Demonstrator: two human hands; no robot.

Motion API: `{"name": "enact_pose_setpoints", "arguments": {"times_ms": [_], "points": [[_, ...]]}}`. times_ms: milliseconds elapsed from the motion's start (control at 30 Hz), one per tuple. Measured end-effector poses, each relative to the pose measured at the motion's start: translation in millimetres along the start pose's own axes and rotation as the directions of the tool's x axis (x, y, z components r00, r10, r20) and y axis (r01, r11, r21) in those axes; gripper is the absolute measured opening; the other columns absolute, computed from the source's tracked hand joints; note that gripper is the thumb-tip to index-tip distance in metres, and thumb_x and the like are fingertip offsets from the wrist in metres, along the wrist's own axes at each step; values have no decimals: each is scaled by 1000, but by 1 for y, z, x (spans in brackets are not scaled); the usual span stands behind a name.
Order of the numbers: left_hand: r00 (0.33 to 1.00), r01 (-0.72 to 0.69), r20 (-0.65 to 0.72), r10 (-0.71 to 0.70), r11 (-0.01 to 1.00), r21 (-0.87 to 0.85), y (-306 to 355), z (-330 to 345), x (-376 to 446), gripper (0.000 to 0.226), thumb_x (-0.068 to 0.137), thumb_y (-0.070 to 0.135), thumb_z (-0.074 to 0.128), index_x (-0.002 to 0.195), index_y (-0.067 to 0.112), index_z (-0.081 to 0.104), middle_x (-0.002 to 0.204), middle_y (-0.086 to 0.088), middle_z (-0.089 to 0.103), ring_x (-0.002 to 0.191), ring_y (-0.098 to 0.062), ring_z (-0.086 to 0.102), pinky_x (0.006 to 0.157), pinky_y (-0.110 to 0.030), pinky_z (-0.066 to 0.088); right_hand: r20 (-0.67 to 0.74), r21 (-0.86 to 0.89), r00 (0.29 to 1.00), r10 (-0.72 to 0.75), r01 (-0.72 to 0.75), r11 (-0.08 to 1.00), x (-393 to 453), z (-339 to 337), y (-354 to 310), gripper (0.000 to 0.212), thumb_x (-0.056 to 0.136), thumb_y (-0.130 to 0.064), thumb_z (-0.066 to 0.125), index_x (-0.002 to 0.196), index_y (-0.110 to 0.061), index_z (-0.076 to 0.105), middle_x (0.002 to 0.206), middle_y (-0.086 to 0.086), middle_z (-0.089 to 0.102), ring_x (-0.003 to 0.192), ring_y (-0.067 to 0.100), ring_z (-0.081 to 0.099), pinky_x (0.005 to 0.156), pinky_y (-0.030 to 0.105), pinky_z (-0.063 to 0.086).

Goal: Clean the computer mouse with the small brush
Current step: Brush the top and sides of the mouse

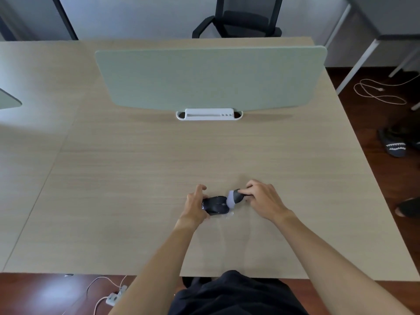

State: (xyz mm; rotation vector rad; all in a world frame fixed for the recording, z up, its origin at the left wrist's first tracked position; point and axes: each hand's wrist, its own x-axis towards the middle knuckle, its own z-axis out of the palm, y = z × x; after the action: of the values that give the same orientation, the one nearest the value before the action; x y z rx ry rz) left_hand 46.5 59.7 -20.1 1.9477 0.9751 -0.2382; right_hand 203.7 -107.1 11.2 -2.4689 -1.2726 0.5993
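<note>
A black computer mouse [216, 205] lies on the light wooden desk [141, 169], a little in from the near edge. My left hand [196, 204] grips its left end, thumb on the near side and fingers curled over the far side. My right hand [261, 200] holds a small brush [234, 198] with a dark handle and pale grey bristles. The bristles touch the mouse's right end. A bit of clear plastic wrap [228, 215] lies just below the mouse.
A pale green divider panel [211, 78] stands across the far half of the desk on a white base tray [209, 114]. A black office chair [238, 19] is behind it. Cables [379, 92] and slippers [395, 144] lie on the floor at right.
</note>
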Motion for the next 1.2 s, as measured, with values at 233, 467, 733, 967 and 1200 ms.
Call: {"name": "enact_pose_setpoints", "arguments": {"times_ms": [233, 467, 733, 967, 1200], "points": [[998, -24, -50, 28, 996, 88, 2, 5, 0, 68, 62, -7, 72, 120, 13, 43, 116, -12, 57, 99, -31, 57, 75, -42, 57, 66, 31, 998, 13, -15, 999, -3, 10, -7, 41, 90, -9, 53, 121, -31, 68, 105, 0, 62, 98, 27, 59, 85, 34, 42], [995, -39, -88, 52, 988, 147, 11, 5, -1, 41, 64, -2, 72, 99, 7, 56, 102, -14, 59, 89, -35, 60, 62, -34, 45, -99, 239, 990, 95, -69, 968, 8, 0, -16, 33, 87, -8, 61, 115, -22, 72, 95, 6, 62, 88, 26, 59, 81, 40, 48], [992, 1, -127, 16, 992, 127, 10, 13, -10, 46, 62, 2, 80, 101, 6, 57, 101, -14, 62, 86, -32, 62, 65, -35, 51, 60, 159, 992, 107, -115, 981, -11, 18, -7, 40, 88, -11, 56, 121, -29, 68, 96, 2, 61, 95, 26, 58, 86, 39, 46], [986, 56, -166, -27, 984, 170, 12, 23, -17, 53, 63, 21, 84, 102, 6, 52, 100, -14, 63, 92, -34, 62, 67, -37, 49, -32, 288, 997, 64, -52, 956, 1, 15, -33, 32, 90, -8, 57, 117, -19, 71, 98, 7, 61, 92, 25, 58, 83, 35, 47], [981, 36, -196, 6, 977, 212, 8, 30, -23, 71, 65, 31, 86, 116, 9, 41, 103, -11, 61, 95, -32, 60, 65, -37, 46, 39, 143, 998, 57, -62, 988, -11, 21, -13, 39, 90, -12, 58, 123, -30, 67, 94, 1, 59, 92, 26, 58, 78, 32, 44]]}}
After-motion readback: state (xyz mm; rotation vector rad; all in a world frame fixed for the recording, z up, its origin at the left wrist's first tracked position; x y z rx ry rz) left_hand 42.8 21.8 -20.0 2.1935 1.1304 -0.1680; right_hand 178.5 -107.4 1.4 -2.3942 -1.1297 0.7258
